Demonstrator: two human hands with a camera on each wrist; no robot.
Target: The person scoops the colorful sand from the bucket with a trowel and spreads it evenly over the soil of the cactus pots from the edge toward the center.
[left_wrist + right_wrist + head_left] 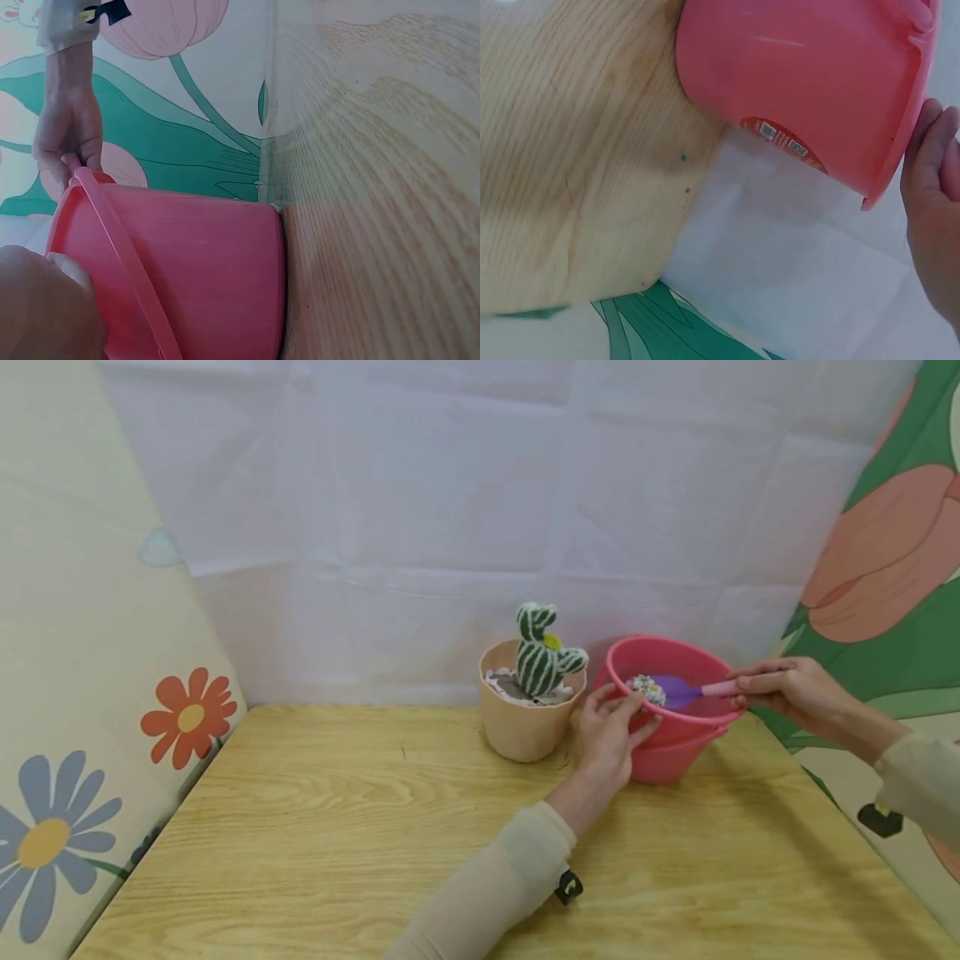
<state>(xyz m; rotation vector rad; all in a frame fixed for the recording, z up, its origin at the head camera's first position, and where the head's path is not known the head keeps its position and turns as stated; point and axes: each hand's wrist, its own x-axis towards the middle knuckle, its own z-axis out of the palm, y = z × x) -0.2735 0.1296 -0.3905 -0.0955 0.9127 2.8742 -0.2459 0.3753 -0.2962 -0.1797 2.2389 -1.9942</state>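
A pink bucket (675,760) stands upright at the table's back right. My left hand (609,739) grips its near left rim, with the fingers spread along the wall. My right hand (795,693) holds the pink handle of a small purple shovel (678,692) from the right, over the bucket's far right rim. On the shovel's blade lies a heap of small whitish pebbles (647,689) with bits of yellow, just inside the bucket's mouth. In the left wrist view the bucket's handle (124,251) hangs down along its side. The bottom of the bucket is hidden.
Left of the bucket stands a peach flowerpot (521,731) holding a knitted green cactus (540,660) and white pebbles. Behind them a white cloth (450,527) hangs at the back edge of the wooden table (337,827). Flower-patterned panels flank both sides.
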